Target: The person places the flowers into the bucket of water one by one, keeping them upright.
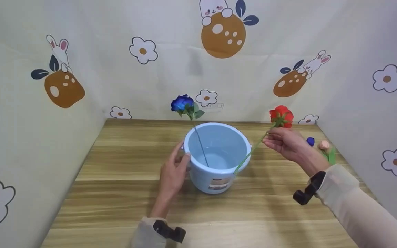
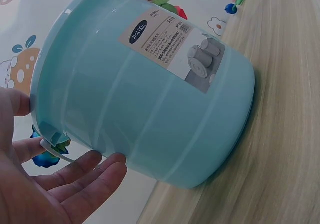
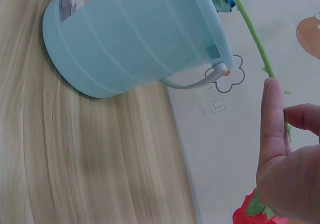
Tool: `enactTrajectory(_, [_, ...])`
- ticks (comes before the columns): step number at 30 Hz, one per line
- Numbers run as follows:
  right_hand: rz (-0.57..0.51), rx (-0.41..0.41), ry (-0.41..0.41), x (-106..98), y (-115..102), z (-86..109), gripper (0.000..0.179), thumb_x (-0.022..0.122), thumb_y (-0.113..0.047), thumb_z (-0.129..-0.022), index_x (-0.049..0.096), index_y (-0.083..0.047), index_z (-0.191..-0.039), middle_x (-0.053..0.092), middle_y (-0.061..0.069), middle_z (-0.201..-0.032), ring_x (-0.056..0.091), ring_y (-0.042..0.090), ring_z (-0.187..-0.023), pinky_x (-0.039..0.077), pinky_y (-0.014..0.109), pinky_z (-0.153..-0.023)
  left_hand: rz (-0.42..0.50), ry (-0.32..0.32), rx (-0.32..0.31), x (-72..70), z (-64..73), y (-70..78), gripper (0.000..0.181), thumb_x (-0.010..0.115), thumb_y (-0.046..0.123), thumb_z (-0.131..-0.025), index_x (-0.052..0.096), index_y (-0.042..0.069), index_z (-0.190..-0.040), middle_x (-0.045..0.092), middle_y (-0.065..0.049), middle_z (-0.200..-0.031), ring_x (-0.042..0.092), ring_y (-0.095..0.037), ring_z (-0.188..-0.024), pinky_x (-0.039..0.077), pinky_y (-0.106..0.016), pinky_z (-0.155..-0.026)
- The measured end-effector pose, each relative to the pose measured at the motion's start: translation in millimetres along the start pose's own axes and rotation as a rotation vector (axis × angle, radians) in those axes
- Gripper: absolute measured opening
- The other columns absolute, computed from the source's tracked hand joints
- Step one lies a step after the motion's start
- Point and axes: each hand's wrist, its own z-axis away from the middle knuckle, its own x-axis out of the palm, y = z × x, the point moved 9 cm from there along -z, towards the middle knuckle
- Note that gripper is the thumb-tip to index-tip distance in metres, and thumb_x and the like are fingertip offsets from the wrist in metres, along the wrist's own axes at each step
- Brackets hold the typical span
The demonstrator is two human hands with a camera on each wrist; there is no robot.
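A light blue bucket [image 1: 215, 181] with a label stands upright on the wooden table. My left hand [image 1: 173, 172] is at its left side, thumb at the rim and fingers spread against the outer wall near the handle [image 2: 55, 153]. Inside leans a blue rose [image 1: 182, 102], its thin stem reaching the bottom and its bloom above the rim. To the right of the bucket, my right hand [image 1: 288, 143] pinches the green stem [image 3: 252, 31] of a red rose [image 1: 282, 116] just below the bloom. That stem slants down to the left, its lower end overlapping the bucket's front right rim.
At the table's right side, beyond my right wrist, lie a small blue flower [image 1: 310, 141] and a pale pink flower [image 1: 324, 145] with green leaves. Patterned cloth walls [image 1: 171, 79] enclose the wooden table [image 1: 115, 193] at the back and both sides.
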Motion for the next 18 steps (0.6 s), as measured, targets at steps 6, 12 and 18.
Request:
enactTrajectory(6, [-0.014,0.000,0.009,0.0,0.3,0.2,0.023,0.058,-0.008,-0.107,0.073,-0.003,-0.091,0.078,0.012,-0.084,0.080,0.020,-0.080,0.065,0.028,-0.081,0.001,-0.007,-0.014,1.0,-0.6,0.3,0.054,0.056,0.040,-0.107,0.048,0.031,-0.160,0.071,-0.016,-0.132,0.072,-0.027,-0.104,0.064,-0.049,-0.089])
enactTrajectory(12, [-0.042,0.004,0.009,1.9,0.1,1.1,0.021,0.059,-0.007,-0.106,0.074,-0.003,-0.092,0.079,0.013,-0.086,0.081,0.022,-0.082,0.065,0.029,-0.082,0.007,-0.011,-0.012,1.7,-0.6,-0.6,0.054,0.056,0.039,-0.107,0.047,0.032,-0.160,0.069,-0.016,-0.136,0.073,-0.027,-0.105,0.064,-0.048,-0.091])
enactTrajectory(18, [-0.065,0.002,0.012,2.9,-0.1,1.8,0.021,0.061,-0.008,-0.106,0.076,-0.003,-0.093,0.079,0.013,-0.085,0.080,0.021,-0.081,0.065,0.029,-0.082,0.003,-0.011,-0.009,1.3,-1.1,-0.9,0.053,0.056,0.039,-0.107,0.047,0.033,-0.160,0.070,-0.017,-0.132,0.073,-0.028,-0.102,0.064,-0.046,-0.087])
